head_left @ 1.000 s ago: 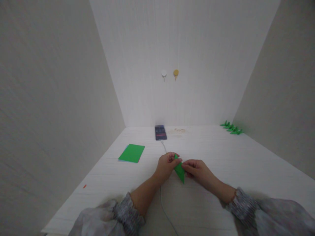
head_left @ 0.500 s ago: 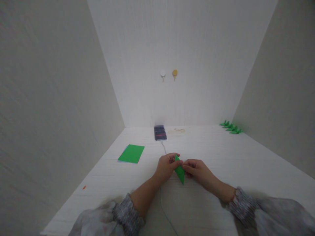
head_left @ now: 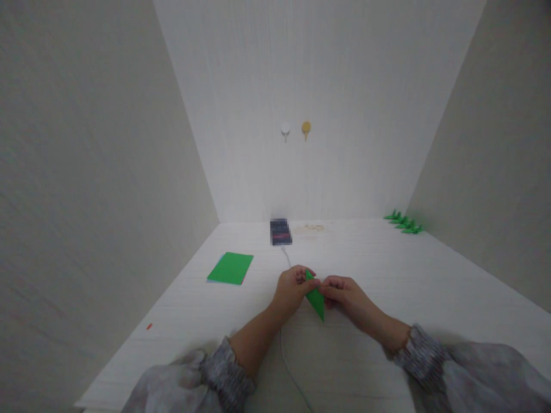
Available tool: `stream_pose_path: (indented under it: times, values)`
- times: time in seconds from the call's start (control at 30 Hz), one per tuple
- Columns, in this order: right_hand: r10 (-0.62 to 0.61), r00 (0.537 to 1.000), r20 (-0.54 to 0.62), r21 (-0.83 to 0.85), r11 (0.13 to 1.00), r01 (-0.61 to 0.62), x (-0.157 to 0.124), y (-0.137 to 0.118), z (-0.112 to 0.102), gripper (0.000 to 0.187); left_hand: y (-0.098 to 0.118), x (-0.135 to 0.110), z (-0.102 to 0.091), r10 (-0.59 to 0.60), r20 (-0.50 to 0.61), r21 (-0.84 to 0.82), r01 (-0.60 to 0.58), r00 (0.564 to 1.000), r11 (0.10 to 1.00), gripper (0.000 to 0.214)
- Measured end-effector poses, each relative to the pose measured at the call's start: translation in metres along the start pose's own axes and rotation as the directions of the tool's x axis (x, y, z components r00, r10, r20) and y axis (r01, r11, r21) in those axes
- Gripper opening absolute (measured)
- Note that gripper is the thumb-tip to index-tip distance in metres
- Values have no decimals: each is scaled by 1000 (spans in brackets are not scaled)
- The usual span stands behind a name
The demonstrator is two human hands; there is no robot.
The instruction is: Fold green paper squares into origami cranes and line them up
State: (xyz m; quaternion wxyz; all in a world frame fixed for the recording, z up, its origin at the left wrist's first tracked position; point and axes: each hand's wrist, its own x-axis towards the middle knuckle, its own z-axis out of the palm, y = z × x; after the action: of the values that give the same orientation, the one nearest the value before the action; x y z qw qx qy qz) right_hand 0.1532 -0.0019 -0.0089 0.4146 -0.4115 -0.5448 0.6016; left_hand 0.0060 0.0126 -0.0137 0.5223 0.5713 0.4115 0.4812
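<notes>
A folded piece of green paper (head_left: 316, 302), narrow and pointed at its lower end, is held above the white table in front of me. My left hand (head_left: 295, 288) pinches its upper part, with the thumb lying across the front. From the other side, my right hand (head_left: 342, 291) closes thumb and forefinger on the paper's right edge, close to the left thumb tip. The fingertips partly hide that edge and the folds there.
A stack of square paper, green on top (head_left: 231, 268), lies to the left. Several folded green paper figures (head_left: 404, 222) line the back right corner. A dark blurred device (head_left: 280, 232) with a white cable (head_left: 286, 361) sits at the back. An orange scrap (head_left: 149, 326) lies at left.
The lower tip of the folded green paper has swung slightly to the right. Both hands keep their pinch in nearly the same place.
</notes>
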Motion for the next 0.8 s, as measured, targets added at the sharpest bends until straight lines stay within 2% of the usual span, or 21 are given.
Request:
stream_pose_path:
  times: [0.13, 0.37, 0.8]
  values:
    - [-28, 999, -16, -74, 997, 26, 3, 4, -2, 25, 2, 1, 1, -39, 17, -24, 40, 999, 999, 25]
    - [-59, 998, 0, -103, 993, 58, 4, 8, -4, 19, 5, 2, 2, -115, 36, -58, 117, 993, 991, 26]
    - [-86, 996, 9, -154, 984, 86, 4, 9, -2, 22, 3, 1, 4, -136, 37, -48, 137, 990, 989, 27]
